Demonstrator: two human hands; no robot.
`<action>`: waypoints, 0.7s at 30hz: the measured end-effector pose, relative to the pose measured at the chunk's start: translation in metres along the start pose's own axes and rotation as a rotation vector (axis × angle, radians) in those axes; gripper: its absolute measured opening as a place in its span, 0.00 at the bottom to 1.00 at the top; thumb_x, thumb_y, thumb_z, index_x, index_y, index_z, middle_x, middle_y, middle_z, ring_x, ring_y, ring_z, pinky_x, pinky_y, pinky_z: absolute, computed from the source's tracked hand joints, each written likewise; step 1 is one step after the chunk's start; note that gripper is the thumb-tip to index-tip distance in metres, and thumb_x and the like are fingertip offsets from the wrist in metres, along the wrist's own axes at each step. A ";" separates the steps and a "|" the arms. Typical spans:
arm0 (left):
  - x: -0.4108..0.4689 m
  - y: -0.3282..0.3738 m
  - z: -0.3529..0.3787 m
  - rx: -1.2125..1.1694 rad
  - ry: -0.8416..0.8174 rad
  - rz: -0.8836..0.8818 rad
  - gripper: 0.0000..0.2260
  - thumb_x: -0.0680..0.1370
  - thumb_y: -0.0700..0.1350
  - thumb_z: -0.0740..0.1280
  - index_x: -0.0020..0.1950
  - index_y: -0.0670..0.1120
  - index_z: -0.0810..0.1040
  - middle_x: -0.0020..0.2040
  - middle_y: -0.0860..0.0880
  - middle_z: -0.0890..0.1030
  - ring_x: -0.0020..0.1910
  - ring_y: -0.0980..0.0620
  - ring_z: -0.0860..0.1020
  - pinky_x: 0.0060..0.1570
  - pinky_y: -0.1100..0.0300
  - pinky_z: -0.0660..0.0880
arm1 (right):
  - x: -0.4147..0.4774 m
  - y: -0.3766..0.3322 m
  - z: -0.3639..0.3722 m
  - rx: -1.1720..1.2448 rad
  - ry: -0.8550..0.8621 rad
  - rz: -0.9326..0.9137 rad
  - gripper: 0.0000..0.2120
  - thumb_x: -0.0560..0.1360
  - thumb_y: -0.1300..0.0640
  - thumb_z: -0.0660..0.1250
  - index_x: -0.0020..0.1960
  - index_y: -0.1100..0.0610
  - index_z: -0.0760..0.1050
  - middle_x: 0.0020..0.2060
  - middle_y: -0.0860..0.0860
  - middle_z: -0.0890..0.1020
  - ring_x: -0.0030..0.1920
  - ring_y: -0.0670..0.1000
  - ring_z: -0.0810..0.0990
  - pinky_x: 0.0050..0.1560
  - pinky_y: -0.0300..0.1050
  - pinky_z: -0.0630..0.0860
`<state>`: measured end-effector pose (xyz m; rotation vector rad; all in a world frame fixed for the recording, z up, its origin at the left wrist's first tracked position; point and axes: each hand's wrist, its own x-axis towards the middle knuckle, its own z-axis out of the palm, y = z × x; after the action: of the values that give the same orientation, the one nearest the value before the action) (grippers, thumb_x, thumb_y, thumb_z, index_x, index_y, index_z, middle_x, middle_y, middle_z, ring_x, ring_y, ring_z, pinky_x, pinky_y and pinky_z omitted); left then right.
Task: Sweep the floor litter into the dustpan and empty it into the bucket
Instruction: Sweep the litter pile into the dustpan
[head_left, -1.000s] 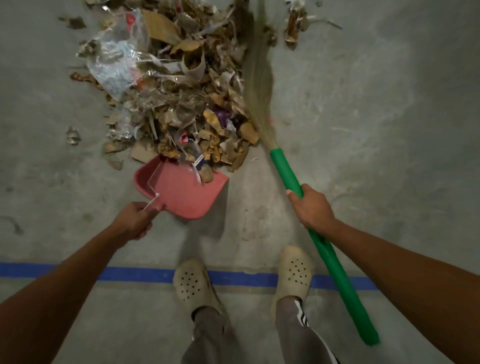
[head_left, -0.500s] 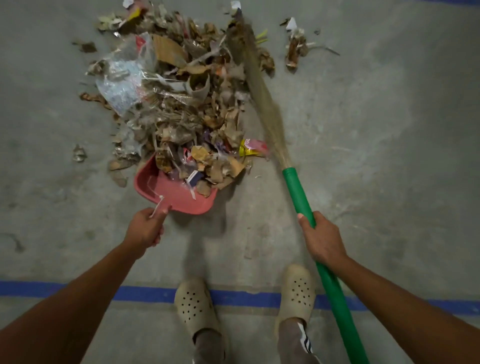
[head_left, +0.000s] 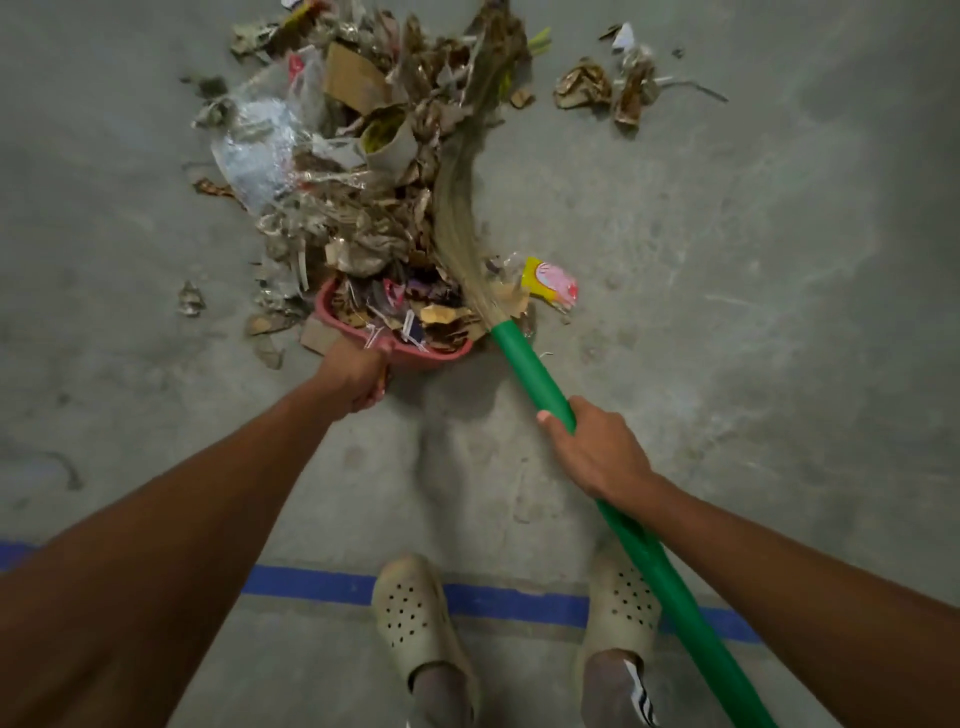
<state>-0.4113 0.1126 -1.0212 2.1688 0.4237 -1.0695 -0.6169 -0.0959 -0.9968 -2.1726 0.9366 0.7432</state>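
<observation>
Sweeping in progress: pink dustpan (head_left: 422, 359) in the left hand (head_left: 353, 379), broom (head_left: 519, 358) in the right hand (head_left: 592, 452).

The left hand's fingers are curled tight round the dustpan's handle (mostly hidden under the fist). The pan sits on the concrete floor (head_left: 727, 312) just beyond the knuckles, heaped with paper and cardboard scraps. The right hand is wrapped fully round the broom's green handle (head_left: 540, 384). Beyond that grip the straw bristles (head_left: 457, 218) bend across the litter pile (head_left: 353, 208), which runs from the pan's mouth away from the left hand. A yellow-and-pink wrapper (head_left: 550, 278) lies just right of where handle meets bristles. Stray scraps (head_left: 608, 88) lie well beyond the right hand, apart from the pile. Behind both grips, beige clogs (head_left: 415, 618) stand on a blue floor line (head_left: 311, 584).
</observation>
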 end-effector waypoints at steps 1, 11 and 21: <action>-0.001 0.000 0.000 -0.022 0.008 -0.002 0.19 0.84 0.52 0.62 0.37 0.42 0.71 0.27 0.44 0.71 0.14 0.56 0.66 0.16 0.68 0.62 | -0.004 0.004 -0.003 0.020 0.010 0.017 0.19 0.81 0.38 0.56 0.51 0.53 0.72 0.40 0.53 0.79 0.39 0.54 0.79 0.37 0.46 0.74; 0.007 0.004 0.004 0.006 -0.035 -0.120 0.17 0.83 0.51 0.61 0.37 0.45 0.71 0.26 0.47 0.70 0.21 0.54 0.66 0.18 0.68 0.63 | 0.020 -0.028 -0.004 0.115 -0.027 0.091 0.21 0.82 0.41 0.57 0.61 0.57 0.75 0.46 0.54 0.78 0.43 0.55 0.77 0.43 0.45 0.71; -0.024 0.020 -0.003 -0.009 -0.039 0.090 0.16 0.82 0.53 0.63 0.46 0.39 0.76 0.24 0.47 0.70 0.18 0.54 0.66 0.19 0.65 0.62 | -0.022 -0.027 -0.041 0.003 -0.149 0.029 0.19 0.81 0.39 0.57 0.55 0.55 0.73 0.43 0.54 0.81 0.40 0.54 0.82 0.42 0.50 0.81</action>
<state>-0.4130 0.1006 -0.9925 2.1351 0.3096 -1.0559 -0.5990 -0.1029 -0.9469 -2.0733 0.8925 0.9037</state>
